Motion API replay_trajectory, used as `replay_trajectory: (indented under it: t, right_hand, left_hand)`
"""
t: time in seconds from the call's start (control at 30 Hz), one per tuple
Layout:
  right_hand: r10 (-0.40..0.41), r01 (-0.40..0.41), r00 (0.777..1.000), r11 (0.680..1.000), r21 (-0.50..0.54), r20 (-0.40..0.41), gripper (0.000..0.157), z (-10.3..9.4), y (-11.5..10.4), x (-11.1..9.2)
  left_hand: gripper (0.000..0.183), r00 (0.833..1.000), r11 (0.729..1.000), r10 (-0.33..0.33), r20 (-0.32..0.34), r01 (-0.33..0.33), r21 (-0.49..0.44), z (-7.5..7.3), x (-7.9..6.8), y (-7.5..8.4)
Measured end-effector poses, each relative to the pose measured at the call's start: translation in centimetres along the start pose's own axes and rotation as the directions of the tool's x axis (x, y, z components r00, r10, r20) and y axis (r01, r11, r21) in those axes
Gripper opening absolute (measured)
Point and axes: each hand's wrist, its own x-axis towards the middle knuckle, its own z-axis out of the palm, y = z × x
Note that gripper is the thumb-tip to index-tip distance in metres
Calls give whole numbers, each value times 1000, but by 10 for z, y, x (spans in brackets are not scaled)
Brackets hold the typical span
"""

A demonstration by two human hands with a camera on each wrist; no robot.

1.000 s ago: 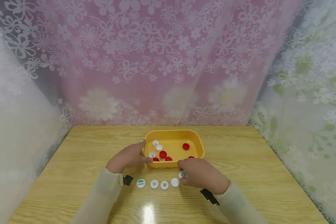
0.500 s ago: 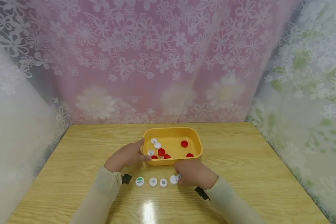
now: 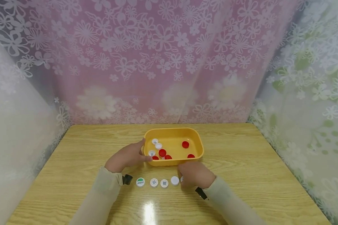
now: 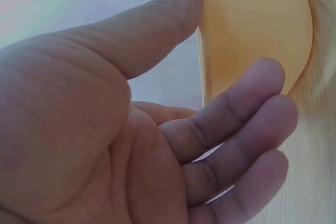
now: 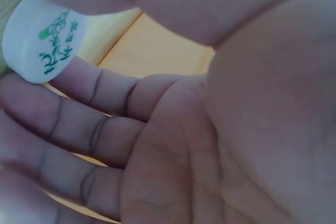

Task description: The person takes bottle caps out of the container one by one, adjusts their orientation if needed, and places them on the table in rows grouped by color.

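Observation:
My left hand (image 3: 125, 157) holds the left front corner of a yellow plastic tub (image 3: 183, 162). In the left wrist view its thumb lies against the tub's rim (image 4: 206, 35), and the other fingers are bent loosely. At the right end of a row of caps, just in front of the tub, my right hand (image 3: 196, 175) pinches a white bottle cap (image 5: 44, 40) with green print between thumb and fingertips. In the head view that cap is mostly hidden by the hand. It sits beside a plain white cap (image 3: 175, 180).
Farther left in the row are a green-and-white cap (image 3: 140, 182) and two white caps with grey squares. Inside the tub lie several red caps (image 3: 185, 144) and white caps (image 3: 158, 146). A pink floral curtain (image 3: 157, 78) hangs behind the wooden table (image 3: 101, 137).
My right hand has brought the cap left, close to the plain white cap, then shifted slightly right with it. The left hand stays at the tub. The head view has tilted a little.

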Motion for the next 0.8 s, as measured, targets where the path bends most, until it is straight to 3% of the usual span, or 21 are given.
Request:
replay_trajectory:
  t: [0.57,0.8]
  right_hand:
    - [-6,6,1000,1000,22,-18,24,3,2,1]
    - [-20,17,993,1000,-25,-116,33,-14,-12,-18]
  left_hand:
    - [101,1000,1000,9,-6,-9,-6,0,0,-1]
    - [101,1000,1000,18,-5,-18,-10,1,2,-2]
